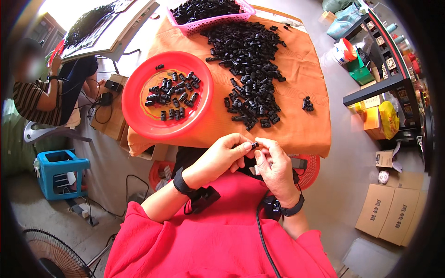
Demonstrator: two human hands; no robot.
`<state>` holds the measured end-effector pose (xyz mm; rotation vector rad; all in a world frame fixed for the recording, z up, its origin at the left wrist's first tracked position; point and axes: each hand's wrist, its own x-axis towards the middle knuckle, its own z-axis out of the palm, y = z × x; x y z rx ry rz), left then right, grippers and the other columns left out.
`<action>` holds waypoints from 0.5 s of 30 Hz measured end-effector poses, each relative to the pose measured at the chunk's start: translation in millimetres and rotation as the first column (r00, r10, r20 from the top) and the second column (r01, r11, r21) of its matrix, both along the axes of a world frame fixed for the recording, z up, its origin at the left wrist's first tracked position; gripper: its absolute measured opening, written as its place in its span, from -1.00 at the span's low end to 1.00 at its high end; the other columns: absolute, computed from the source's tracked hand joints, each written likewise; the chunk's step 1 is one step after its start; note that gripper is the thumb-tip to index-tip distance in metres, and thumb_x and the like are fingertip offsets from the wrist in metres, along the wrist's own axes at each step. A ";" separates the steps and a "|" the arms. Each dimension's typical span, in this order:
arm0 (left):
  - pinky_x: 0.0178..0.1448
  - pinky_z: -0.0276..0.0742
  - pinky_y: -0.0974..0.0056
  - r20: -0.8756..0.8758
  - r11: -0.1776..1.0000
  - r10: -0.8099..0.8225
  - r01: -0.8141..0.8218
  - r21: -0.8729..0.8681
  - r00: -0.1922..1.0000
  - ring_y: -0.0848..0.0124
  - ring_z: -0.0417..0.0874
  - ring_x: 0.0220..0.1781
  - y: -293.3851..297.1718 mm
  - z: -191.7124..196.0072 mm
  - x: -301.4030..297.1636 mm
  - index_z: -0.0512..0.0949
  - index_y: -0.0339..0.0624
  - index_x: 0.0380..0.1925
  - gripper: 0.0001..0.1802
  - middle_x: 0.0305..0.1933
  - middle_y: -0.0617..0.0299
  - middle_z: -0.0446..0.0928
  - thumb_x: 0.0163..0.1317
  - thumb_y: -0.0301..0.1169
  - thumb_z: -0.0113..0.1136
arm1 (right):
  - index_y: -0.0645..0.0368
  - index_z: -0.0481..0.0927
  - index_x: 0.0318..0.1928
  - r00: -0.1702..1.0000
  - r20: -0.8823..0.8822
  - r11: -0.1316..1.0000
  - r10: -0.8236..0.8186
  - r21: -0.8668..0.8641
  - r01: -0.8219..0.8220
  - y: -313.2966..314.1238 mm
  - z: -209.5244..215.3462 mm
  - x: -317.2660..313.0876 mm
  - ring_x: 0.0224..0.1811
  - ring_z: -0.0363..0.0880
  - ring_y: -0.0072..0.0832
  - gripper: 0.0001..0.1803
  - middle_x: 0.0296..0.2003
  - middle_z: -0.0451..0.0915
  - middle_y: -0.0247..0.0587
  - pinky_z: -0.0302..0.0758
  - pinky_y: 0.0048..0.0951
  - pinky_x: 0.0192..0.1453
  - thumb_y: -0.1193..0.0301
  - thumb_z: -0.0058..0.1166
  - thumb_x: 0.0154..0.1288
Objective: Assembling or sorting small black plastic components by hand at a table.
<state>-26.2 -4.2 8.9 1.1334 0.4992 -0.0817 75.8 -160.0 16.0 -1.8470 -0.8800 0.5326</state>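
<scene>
Just off the table's near edge, my two hands meet in front of my red top. My left hand point(226, 154) pinches a small black barrel-shaped plastic piece point(254, 145) between thumb and finger. Against that piece, my right hand point(277, 166) has its fingers curled and pressed together; what they hold is hidden. A bit of something whitish point(254, 170) shows below the right thumb. Ahead, a heap of similar black pieces point(252, 69) spreads over the orange tablecloth point(301, 88). Left of it, a red round tray point(139, 123) holds several such pieces.
A pink basket point(187, 28) full of black pieces stands at the table's far edge. A small cluster of pieces point(308, 104) lies at the right. Beyond the left side sits another person point(44, 97). A blue stool point(62, 162), a fan point(55, 255) and cartons point(391, 213) stand around.
</scene>
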 end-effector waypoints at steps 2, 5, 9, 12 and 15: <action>-0.50 0.32 0.51 0.035 0.990 0.029 -0.024 -0.139 0.999 0.65 0.45 -0.50 -1.6 -4.4 -0.5 0.55 -0.27 -0.06 -0.71 -0.31 0.30 0.57 0.51 -0.24 0.08 | 0.20 0.54 0.07 0.999 -0.007 0.999 -0.032 0.034 0.032 -3.2 0.6 -2.5 -0.53 0.62 -0.55 -0.71 -0.37 0.60 -0.19 0.54 -0.49 -0.46 0.56 0.17 0.36; -0.51 0.28 0.51 0.078 0.927 0.094 -0.058 -0.371 0.993 0.64 0.45 -0.48 -5.0 -10.5 0.6 0.56 -0.25 -0.07 -0.71 -0.33 0.30 0.56 0.49 -0.23 0.11 | 0.22 0.53 0.00 0.997 0.037 0.991 -0.061 0.122 0.056 -9.2 1.5 -6.2 -0.53 0.63 -0.53 -0.75 -0.38 0.62 -0.19 0.56 -0.49 -0.46 0.59 0.19 0.33; -0.51 0.25 0.50 0.143 0.838 0.140 -0.041 -0.544 0.980 0.59 0.46 -0.48 -13.6 -17.1 4.1 0.57 -0.23 -0.08 -0.71 -0.37 0.30 0.54 0.48 -0.21 0.11 | 0.24 0.51 -0.09 0.976 0.206 0.986 -0.074 0.160 0.041 -14.3 2.3 -12.0 -0.53 0.65 -0.47 -0.78 -0.42 0.62 -0.18 0.56 -0.46 -0.46 0.63 0.21 0.29; -0.49 0.26 0.48 0.208 0.813 0.157 -0.007 -0.582 0.966 0.55 0.48 -0.47 -22.4 -20.7 6.9 0.56 -0.23 -0.09 -0.70 -0.39 0.31 0.53 0.49 -0.19 0.10 | 0.22 0.51 -0.11 0.945 0.313 0.982 -0.095 0.188 0.036 -17.1 0.7 -13.7 -0.54 0.65 -0.41 -0.77 -0.44 0.62 -0.16 0.56 -0.42 -0.46 0.64 0.22 0.26; -0.47 0.27 0.46 0.229 0.802 0.156 0.012 -0.597 0.961 0.54 0.48 -0.46 -27.8 -24.0 8.5 0.55 -0.21 -0.10 -0.69 -0.39 0.32 0.53 0.48 -0.17 0.10 | 0.21 0.51 -0.12 0.929 0.356 0.982 -0.101 0.187 0.035 -21.3 -0.1 -16.2 -0.55 0.64 -0.36 -0.76 -0.46 0.62 -0.17 0.55 -0.40 -0.46 0.64 0.23 0.24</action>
